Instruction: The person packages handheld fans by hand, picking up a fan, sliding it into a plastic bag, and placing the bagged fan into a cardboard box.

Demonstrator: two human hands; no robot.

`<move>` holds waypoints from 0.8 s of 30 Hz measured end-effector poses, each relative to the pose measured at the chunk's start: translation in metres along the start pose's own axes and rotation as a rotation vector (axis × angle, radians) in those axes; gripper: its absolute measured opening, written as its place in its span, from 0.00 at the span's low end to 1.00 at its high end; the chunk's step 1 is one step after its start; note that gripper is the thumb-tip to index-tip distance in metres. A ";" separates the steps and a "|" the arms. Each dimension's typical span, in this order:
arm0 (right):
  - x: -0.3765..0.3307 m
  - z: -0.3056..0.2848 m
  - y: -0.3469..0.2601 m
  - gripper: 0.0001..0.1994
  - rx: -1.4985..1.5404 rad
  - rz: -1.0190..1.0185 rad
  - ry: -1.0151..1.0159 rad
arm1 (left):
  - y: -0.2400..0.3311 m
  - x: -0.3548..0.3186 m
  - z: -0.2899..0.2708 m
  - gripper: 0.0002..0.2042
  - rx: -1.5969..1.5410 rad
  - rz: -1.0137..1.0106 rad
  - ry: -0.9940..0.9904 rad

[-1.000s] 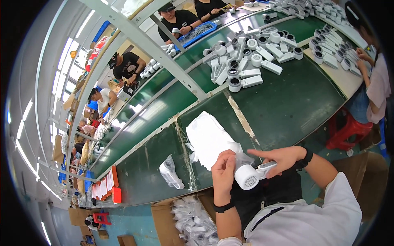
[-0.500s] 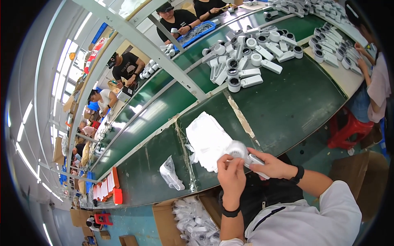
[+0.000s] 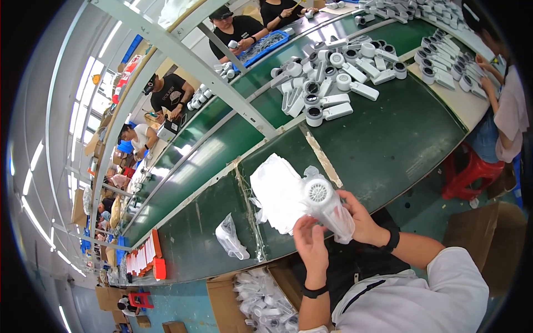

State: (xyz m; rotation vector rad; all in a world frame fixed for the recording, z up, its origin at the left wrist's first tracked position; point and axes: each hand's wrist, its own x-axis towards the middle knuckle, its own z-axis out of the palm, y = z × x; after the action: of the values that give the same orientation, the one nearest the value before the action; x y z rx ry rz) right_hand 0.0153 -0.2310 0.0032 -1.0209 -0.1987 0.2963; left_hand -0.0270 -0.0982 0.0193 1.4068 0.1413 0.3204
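Right hand [image 3: 366,221] partly hidden behind bagged fan [image 3: 325,204], open carton [image 3: 222,302] cut off by bottom edge

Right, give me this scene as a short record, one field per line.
Right hand: the right hand grips a bagged fan along its side
Left hand: the left hand is beside that fan, fingers bent; contact unclear
Held item: white fan in a clear bag, grille facing up
Bench, near: white stack of thin bags or sheets; second bagged fan lying to its lower left
Bench, far: heap of loose fans
Below bench: cardboard box holding more bagged fans
Far right: red stool
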 end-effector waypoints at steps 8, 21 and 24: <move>0.003 0.015 -0.011 0.13 -0.645 -0.523 0.241 | -0.012 -0.004 -0.007 0.23 -0.388 -0.478 -0.343; -0.008 0.014 0.001 0.02 -0.845 -0.794 0.032 | 0.001 0.009 -0.039 0.18 -0.481 -0.196 0.115; -0.003 -0.001 0.002 0.02 -0.831 -0.705 -0.011 | 0.023 0.010 -0.071 0.15 -0.359 -0.050 0.364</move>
State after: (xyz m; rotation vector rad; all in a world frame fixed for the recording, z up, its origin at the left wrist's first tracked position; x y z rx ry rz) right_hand 0.0120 -0.2316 0.0007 -1.6823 -0.7083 -0.4695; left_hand -0.0408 -0.0250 0.0313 0.9785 0.3968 0.5315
